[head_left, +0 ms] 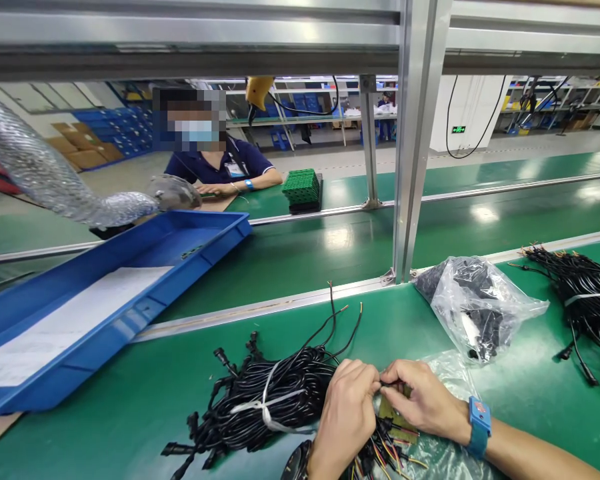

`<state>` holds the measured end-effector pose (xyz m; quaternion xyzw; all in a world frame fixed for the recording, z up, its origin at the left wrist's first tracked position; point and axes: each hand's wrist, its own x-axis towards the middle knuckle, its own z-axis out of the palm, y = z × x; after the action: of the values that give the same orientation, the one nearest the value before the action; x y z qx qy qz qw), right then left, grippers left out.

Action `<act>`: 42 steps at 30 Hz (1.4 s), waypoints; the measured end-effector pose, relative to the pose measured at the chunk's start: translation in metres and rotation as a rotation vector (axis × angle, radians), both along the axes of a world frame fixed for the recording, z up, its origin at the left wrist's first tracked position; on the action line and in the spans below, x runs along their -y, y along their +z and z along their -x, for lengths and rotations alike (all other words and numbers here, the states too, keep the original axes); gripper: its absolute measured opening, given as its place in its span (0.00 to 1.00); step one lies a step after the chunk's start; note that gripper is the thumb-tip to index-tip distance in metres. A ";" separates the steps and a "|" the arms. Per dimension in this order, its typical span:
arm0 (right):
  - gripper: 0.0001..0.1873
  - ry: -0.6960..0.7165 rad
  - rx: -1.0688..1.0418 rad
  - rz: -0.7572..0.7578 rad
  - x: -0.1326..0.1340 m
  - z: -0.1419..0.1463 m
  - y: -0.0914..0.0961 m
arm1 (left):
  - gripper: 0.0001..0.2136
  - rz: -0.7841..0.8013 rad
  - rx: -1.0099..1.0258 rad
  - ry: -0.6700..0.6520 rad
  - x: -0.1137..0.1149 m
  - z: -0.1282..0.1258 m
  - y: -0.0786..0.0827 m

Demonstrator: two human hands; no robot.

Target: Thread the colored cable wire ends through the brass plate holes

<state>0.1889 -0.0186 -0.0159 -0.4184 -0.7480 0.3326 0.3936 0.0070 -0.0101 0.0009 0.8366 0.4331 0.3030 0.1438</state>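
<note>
My left hand (347,410) and my right hand (423,400) meet over a small yellowish circuit board (397,417) with coloured wires. Both hands have their fingers pinched together on a thin black wire (383,385) between them, just above the board. A tied bundle of black cables (270,397) lies right beside my left hand, bound with a white strap. My right wrist wears a blue wristband (479,417). The board rests on a clear plastic bag (443,460).
A blue tray (130,293) with a white sheet sits at left. A plastic bag of black parts (473,307) and another cable bundle (587,300) lie at right. An aluminium post (415,153) stands ahead. A person (215,167) works across the green conveyor, near a green block (303,189).
</note>
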 end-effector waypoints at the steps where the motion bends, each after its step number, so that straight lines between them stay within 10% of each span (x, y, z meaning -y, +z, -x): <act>1: 0.04 -0.001 0.001 -0.004 0.000 0.000 0.000 | 0.14 0.008 0.003 0.000 0.000 0.000 0.000; 10: 0.09 -0.004 0.031 0.019 0.001 -0.002 0.001 | 0.13 0.024 0.028 -0.054 -0.003 0.003 0.006; 19: 0.08 -0.158 0.159 -0.551 -0.020 -0.069 0.051 | 0.10 -0.046 0.116 -0.059 -0.003 0.005 0.007; 26: 0.13 -0.578 1.023 -0.015 -0.038 -0.115 0.056 | 0.11 -0.165 -0.027 -0.197 0.003 0.018 0.036; 42: 0.10 -0.418 1.171 0.129 -0.024 -0.115 0.050 | 0.12 -0.350 -0.370 0.230 -0.016 0.008 0.020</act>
<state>0.3041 0.0054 0.0337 -0.6918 -0.7203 0.0086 -0.0507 -0.0014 0.0055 0.0213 0.8352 0.4850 0.2297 -0.1199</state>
